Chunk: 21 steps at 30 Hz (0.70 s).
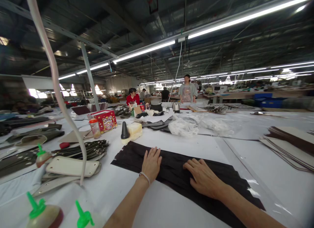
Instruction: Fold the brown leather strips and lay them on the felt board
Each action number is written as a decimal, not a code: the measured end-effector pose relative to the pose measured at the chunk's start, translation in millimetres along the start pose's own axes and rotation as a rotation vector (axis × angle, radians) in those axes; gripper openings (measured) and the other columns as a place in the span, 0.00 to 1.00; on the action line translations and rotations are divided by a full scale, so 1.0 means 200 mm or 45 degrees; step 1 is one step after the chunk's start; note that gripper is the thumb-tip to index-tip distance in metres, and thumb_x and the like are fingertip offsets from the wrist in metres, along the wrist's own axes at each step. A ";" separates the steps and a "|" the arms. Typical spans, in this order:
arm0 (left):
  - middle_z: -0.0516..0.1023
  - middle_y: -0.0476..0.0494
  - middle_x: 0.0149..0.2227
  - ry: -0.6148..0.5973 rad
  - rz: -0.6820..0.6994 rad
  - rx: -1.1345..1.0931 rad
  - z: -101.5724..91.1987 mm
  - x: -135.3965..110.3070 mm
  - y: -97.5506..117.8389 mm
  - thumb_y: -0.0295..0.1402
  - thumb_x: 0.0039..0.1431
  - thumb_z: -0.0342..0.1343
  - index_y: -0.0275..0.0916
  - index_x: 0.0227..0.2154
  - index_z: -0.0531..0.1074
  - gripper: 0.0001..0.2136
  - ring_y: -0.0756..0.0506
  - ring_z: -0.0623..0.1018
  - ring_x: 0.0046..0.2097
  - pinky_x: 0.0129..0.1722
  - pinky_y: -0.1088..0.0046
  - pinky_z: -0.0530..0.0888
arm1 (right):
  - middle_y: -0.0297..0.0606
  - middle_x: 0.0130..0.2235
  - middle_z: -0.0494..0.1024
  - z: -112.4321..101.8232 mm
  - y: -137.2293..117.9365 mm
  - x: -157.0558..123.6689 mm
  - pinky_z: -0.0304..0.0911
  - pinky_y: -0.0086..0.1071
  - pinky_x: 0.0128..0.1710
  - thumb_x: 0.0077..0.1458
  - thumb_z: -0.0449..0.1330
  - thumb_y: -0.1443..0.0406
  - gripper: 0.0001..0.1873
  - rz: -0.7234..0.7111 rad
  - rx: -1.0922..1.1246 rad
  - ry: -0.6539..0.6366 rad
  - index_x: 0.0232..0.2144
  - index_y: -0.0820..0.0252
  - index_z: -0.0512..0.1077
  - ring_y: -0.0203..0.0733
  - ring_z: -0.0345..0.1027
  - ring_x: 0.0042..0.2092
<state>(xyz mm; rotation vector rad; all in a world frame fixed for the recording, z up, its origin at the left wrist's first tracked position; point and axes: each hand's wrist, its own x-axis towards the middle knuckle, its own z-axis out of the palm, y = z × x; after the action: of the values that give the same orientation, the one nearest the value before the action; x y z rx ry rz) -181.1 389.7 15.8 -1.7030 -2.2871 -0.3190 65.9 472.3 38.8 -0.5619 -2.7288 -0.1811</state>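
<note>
Under workshop strip lights (144,52), a white-covered table (113,185) holds, left to right, a green-nozzled squeeze bottle (45,216) containing brown liquid, an orange-lidded clear jar (95,131), a red printed box (108,120) and a black fabric panel (171,166), where the left hand (150,164) lies flat, fingers extended, and the right hand (202,177) rests unclenched, fingers loosely bent.

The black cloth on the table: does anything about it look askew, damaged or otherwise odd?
Yes: the black cloth has an uneven, stepped right end, beyond the right hand, instead of a straight edge. It may be overlapping layers or its cut; I cannot tell if it is damage.
</note>
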 end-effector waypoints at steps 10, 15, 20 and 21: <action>0.48 0.45 0.68 -0.150 0.069 -0.037 0.14 -0.08 0.08 0.42 0.69 0.38 0.44 0.66 0.48 0.24 0.39 0.51 0.67 0.63 0.49 0.52 | 0.39 0.41 0.73 -0.09 -0.04 -0.12 0.51 0.42 0.47 0.58 0.57 0.66 0.12 0.146 -0.009 0.023 0.45 0.57 0.65 0.48 0.62 0.45; 0.53 0.36 0.66 -0.094 -0.077 -0.016 0.13 -0.09 0.08 0.41 0.69 0.38 0.41 0.65 0.52 0.24 0.33 0.56 0.65 0.60 0.47 0.56 | 0.38 0.43 0.72 -0.22 -0.16 -0.28 0.52 0.42 0.46 0.57 0.56 0.71 0.09 0.221 -0.057 0.010 0.41 0.56 0.67 0.47 0.62 0.45; 0.55 0.42 0.66 -0.006 -0.049 -0.018 0.10 -0.14 0.09 0.38 0.70 0.38 0.43 0.63 0.56 0.22 0.39 0.55 0.66 0.63 0.53 0.51 | 0.37 0.44 0.71 -0.41 -0.32 -0.60 0.53 0.42 0.47 0.54 0.54 0.76 0.16 0.372 0.036 0.041 0.42 0.55 0.67 0.46 0.62 0.46; 0.56 0.43 0.65 0.003 -0.039 -0.024 0.10 -0.15 0.09 0.38 0.70 0.38 0.43 0.63 0.57 0.21 0.40 0.55 0.66 0.63 0.53 0.51 | 0.37 0.45 0.71 -0.45 -0.35 -0.68 0.53 0.42 0.47 0.54 0.54 0.76 0.16 0.401 0.057 0.030 0.42 0.55 0.67 0.46 0.62 0.47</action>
<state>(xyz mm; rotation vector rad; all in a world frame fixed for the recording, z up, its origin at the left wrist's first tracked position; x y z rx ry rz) -156.3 373.8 -12.4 -1.6776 -2.3175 -0.3500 182.3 341.4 69.8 -0.9572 -2.5709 -0.0466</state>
